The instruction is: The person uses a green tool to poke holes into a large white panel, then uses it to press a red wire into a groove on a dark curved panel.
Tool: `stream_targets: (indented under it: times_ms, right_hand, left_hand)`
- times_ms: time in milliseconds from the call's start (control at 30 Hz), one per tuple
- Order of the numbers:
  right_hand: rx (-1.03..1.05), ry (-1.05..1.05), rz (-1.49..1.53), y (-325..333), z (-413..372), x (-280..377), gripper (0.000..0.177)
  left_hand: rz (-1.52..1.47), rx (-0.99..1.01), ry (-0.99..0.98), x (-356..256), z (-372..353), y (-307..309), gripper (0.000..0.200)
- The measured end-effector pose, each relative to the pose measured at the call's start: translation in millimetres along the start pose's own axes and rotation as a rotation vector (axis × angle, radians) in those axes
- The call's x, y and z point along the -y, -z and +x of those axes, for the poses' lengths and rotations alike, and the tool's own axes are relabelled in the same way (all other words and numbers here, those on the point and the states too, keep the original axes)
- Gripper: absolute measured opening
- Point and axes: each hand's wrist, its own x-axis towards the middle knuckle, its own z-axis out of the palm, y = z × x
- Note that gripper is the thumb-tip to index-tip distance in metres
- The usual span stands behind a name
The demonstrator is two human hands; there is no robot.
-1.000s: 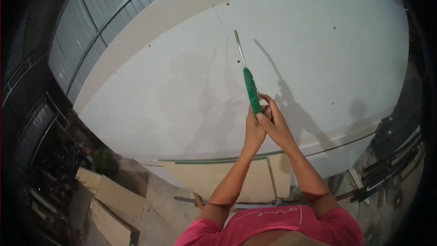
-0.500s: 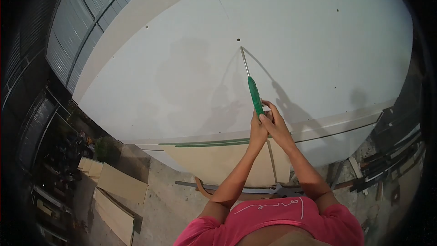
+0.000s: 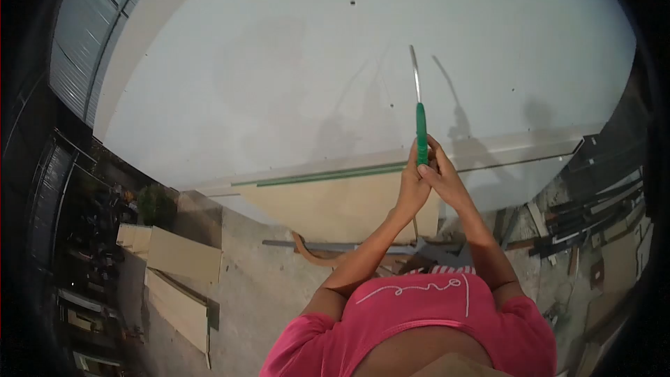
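A long screwdriver (image 3: pixel 421 122) with a green handle and thin metal shaft points up in front of a large white panel (image 3: pixel 279 98). My left hand (image 3: pixel 413 185) is closed round the lower end of the handle. Beside it, my right hand (image 3: pixel 445 183) also grips there, with its thumb against the handle end. The tip stands apart from its shadows on the panel. Small dark holes or screw heads dot the surface, one of them a dark hole (image 3: pixel 352 3) up and left of the tip.
Below the panel's edge leans a beige board (image 3: pixel 328 209) with green strips (image 3: pixel 314 178) along its top. More beige boards (image 3: pixel 185 255) lie on the concrete floor (image 3: pixel 251 286) at left. Dark strips and scrap (image 3: pixel 593 220) are piled at right. Corrugated metal (image 3: pixel 105 21) shows at upper left.
The screwdriver tip has come away from the panel near the dark hole. Both hands have moved right with it, and it stands more upright. The view has shifted too.
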Motion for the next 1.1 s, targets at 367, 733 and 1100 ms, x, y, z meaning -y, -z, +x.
stream_targets:
  times_ms: [367, 733, 1100]
  right_hand:
    - [0.171, -0.314, -0.102, -4, -46, -57, 0.071]
    - [0.12, -0.304, -0.104, -9, -33, -65, 0.067]
    - [-0.056, 0.069, -0.206, 23, -4, 5, 0.067]
  left_hand:
    - [-0.365, -0.061, 0.403, 68, -75, -14, 0.017]
    - [-0.341, -0.067, 0.422, 71, -58, -5, 0.009]
    - [0.057, 0.066, -0.03, -18, 2, -18, 0.034]
